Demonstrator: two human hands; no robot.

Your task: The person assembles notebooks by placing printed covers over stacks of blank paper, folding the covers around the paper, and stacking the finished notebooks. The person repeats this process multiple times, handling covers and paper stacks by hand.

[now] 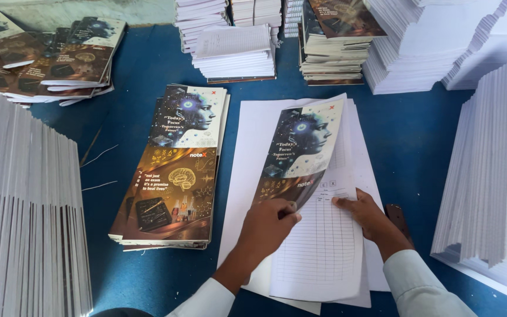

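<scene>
My left hand [272,224] pinches the lower edge of a glossy printed cover sheet [301,147] and curls it up over a stack of ruled white pages [318,246]. My right hand [362,210] presses flat on those ruled pages just right of the cover's lower corner. Both lie on larger blank white sheets [253,135] spread over the blue table [412,135]. To the left sits a neat pile of flat unfolded covers [174,170], dark with a brain picture and a face picture.
Tall stacks of white page bundles stand at the right [494,170] and far right back [423,41]. More bundles and covered books sit at the back [236,50]. A leaning stack fills the left edge [24,211]. Loose covers lie at the back left [60,58].
</scene>
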